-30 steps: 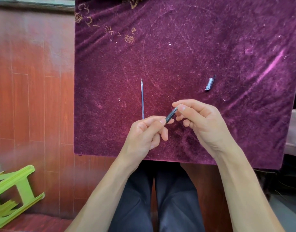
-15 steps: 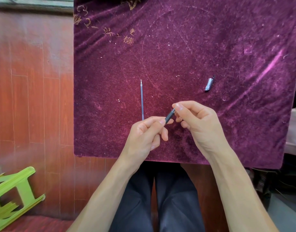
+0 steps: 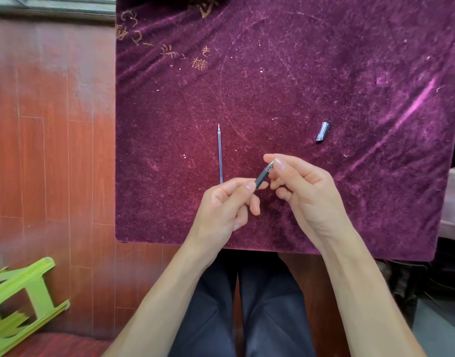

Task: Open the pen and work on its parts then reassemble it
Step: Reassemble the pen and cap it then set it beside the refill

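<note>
Left hand: my left hand pinches the lower end of the pen barrel between thumb and forefinger, pressed together on its dark ribbed grip section
Right hand: my right hand closes thumb and forefinger on the barrel's upper end, where a thin metal point pokes out just past my fingertips; whether that point is a tip, a spring or a second refill I cannot tell
Barrel axis: it runs on a slant, low at my left hand, rising up and to the right into my right hand, held above the cloth
Refill: the refill lies flat on the purple velvet cloth, long axis straight away from me, writing tip at the far end, its near end just beside my left knuckles
Nearer hand: the left hand is clearly closer to the refill, the right well apart from it
Cap: the cap rests on the cloth beyond and right of my right hand, nearer that hand
Step, as I judge it: parts are out, I am working at the barrel's front end, reassembly not yet done
Writing: gold embroidered characters on the cloth's far left, too worn to read; no brand visible on the pen
</note>
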